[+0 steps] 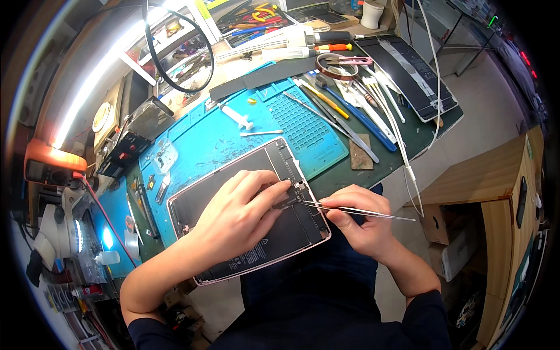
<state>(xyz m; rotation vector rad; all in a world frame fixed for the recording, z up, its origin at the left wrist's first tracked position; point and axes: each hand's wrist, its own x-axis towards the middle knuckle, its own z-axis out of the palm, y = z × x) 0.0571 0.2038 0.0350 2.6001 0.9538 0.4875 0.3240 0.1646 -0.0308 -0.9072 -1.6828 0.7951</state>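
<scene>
The opened tablet (306, 226) lies directly under the left hand (242, 207), its dark inside facing up; it stretches out to the left of that hand, and its right end comes close to the right hand (361, 224). The two hands are apart. The left one spreads over the tablet with thumb and fingers drawn together above the small parts near the right end; whether they grip a piece there, I cannot tell. The right one, just off the tablet's right edge, is clamped on metal tweezers (379, 215), whose tips reach left to those parts, just beside the left fingertips.

Beyond the left hand, a blue mat (198, 143) covers part of the table (376, 170), with a cotton swab (261, 133) and, farther off, a white syringe (235, 116) on it. A brown block (361, 153) sits ahead of the right hand; a second tablet (411, 73) lies well beyond it. An orange multimeter (58, 157) is well left of both hands.
</scene>
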